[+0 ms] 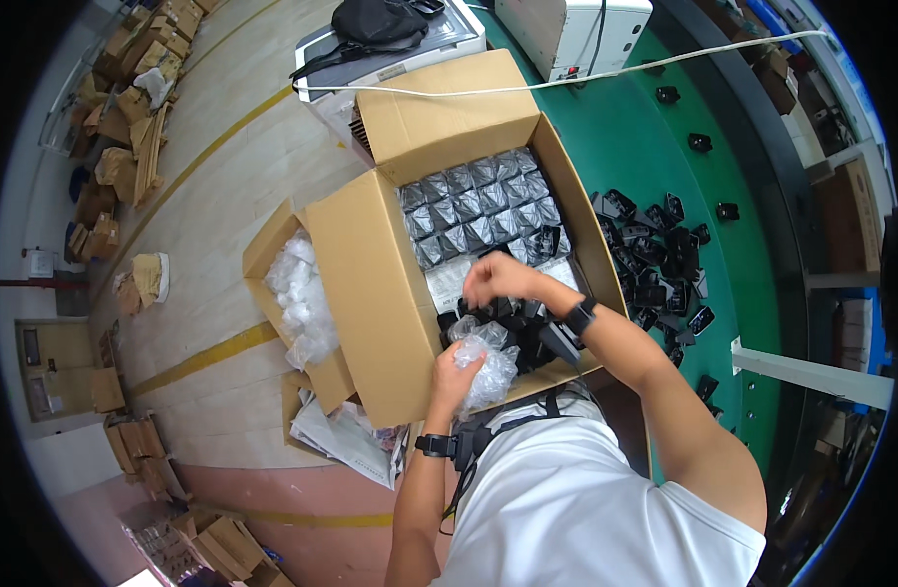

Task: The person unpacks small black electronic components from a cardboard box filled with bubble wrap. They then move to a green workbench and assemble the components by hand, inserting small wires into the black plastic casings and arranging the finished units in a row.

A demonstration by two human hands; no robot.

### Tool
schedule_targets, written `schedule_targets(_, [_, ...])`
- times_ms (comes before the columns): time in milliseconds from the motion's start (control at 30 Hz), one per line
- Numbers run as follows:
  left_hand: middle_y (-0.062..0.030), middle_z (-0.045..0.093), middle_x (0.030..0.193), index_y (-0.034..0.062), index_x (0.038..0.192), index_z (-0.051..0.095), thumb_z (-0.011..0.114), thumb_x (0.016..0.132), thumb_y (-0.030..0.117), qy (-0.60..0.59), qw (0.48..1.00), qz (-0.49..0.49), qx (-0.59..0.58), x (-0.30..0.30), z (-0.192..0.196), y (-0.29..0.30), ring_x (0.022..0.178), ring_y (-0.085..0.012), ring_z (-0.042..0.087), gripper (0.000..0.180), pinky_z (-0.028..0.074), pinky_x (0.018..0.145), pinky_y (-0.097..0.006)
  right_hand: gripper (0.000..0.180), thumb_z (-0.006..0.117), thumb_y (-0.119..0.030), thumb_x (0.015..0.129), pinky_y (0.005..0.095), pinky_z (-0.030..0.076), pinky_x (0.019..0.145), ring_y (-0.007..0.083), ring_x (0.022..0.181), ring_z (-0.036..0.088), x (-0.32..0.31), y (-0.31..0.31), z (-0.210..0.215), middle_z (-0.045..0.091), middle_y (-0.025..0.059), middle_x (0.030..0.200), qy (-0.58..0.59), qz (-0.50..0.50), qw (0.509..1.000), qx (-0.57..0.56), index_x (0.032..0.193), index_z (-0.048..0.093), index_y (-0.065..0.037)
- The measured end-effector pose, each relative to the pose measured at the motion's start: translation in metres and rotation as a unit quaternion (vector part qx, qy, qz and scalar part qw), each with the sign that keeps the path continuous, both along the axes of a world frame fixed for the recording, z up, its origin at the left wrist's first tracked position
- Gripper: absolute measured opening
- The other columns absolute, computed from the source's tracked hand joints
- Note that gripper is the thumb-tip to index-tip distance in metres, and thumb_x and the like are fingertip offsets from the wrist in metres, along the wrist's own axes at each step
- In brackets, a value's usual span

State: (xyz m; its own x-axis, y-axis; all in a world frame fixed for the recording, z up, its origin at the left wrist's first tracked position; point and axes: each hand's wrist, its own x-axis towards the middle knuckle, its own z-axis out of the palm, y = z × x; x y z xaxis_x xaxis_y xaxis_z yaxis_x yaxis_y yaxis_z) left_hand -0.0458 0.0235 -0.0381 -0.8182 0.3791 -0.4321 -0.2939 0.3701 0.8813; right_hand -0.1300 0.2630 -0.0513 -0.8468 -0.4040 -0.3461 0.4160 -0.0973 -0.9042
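Note:
A crumpled bundle of clear plastic bags [488, 370] is gripped in my left hand [456, 378], over the near edge of a large open cardboard box [366, 303]. My right hand [505, 278] hovers over the middle of the box with its fingers curled in; whatever they may hold is hidden. Beneath it lie loose black devices [542, 338] in the near part of the box. Rows of dark items in clear bags [478, 201] fill the far part. Whitish sheet material [451, 284] shows between the two groups.
A green workbench [703, 220] on the right carries a heap of black devices [659, 259]. A smaller carton of plastic bags [297, 293] stands left of the box. A white cable [664, 66] crosses beyond it, near a white machine [576, 34] and a black bag [381, 22].

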Motion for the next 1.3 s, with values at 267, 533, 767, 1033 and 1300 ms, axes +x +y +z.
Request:
schedule_targets(267, [-0.0108, 0.063, 0.109, -0.0035, 0.094, 0.066, 0.074, 0.077, 0.011, 0.258, 0.965, -0.036, -0.024, 0.009, 0.018, -0.006, 0.093, -0.0186, 0.062, 0.023, 0.049, 0.079, -0.032, 0.032, 0.054, -0.022, 0.086, 0.0454, 0.055, 0.086, 0.0363, 0.096, 0.069, -0.041, 0.013, -0.066, 0.068, 0.0257, 0.108, 0.043, 0.110, 0.783, 0.611, 0.108, 0.071, -0.006])
schedule_targets(533, [-0.0136, 0.061, 0.094, -0.0027, 0.090, 0.064, 0.073, 0.076, 0.010, 0.118, 0.993, -0.006, -0.029, 0.007, 0.025, -0.010, 0.083, -0.0286, 0.062, 0.021, 0.048, 0.074, -0.036, 0.033, 0.079, -0.036, 0.076, 0.0423, 0.055, 0.087, 0.0364, 0.106, 0.064, -0.014, 0.002, -0.076, 0.058, 0.0169, 0.123, 0.081, 0.045, 0.809, 0.580, 0.101, 0.075, -0.016])
schedule_targets(767, [-0.0152, 0.060, 0.087, -0.0004, 0.088, 0.063, 0.073, 0.075, 0.009, 0.217, 0.973, -0.034, -0.068, -0.007, 0.057, 0.003, 0.078, -0.0368, 0.061, 0.019, 0.049, 0.070, -0.038, 0.017, 0.075, -0.024, 0.076, 0.0432, 0.056, 0.075, 0.0310, 0.082, 0.070, -0.002, 0.002, -0.069, 0.070, 0.0139, 0.078, 0.093, -0.058, 0.831, 0.546, 0.086, 0.075, -0.011])
schedule_targets(1033, [-0.0093, 0.069, 0.094, -0.0002, 0.094, 0.067, 0.071, 0.086, 0.015, -0.234, 0.917, 0.234, 0.222, -0.002, 0.013, -0.009, 0.078, -0.0217, 0.067, 0.018, 0.052, 0.067, -0.032, 0.012, 0.070, -0.016, 0.081, 0.0400, 0.053, 0.065, 0.0307, 0.070, 0.069, 0.063, 0.016, 0.044, 0.069, 0.0123, 0.072, 0.180, -0.118, 0.895, 0.392, 0.082, 0.066, -0.004])
schedule_targets(1300, [-0.0053, 0.068, 0.088, -0.0026, 0.103, 0.065, 0.071, 0.083, 0.010, -0.068, 0.980, 0.145, 0.116, -0.007, 0.036, 0.022, 0.078, -0.0134, 0.063, 0.024, 0.051, 0.072, -0.029, 0.015, 0.070, -0.018, 0.081, 0.0369, 0.053, 0.064, 0.0273, 0.069, 0.069, 0.072, 0.038, 0.052, 0.069, 0.0123, 0.072, 0.210, -0.171, 0.889, 0.370, 0.081, 0.066, -0.004])
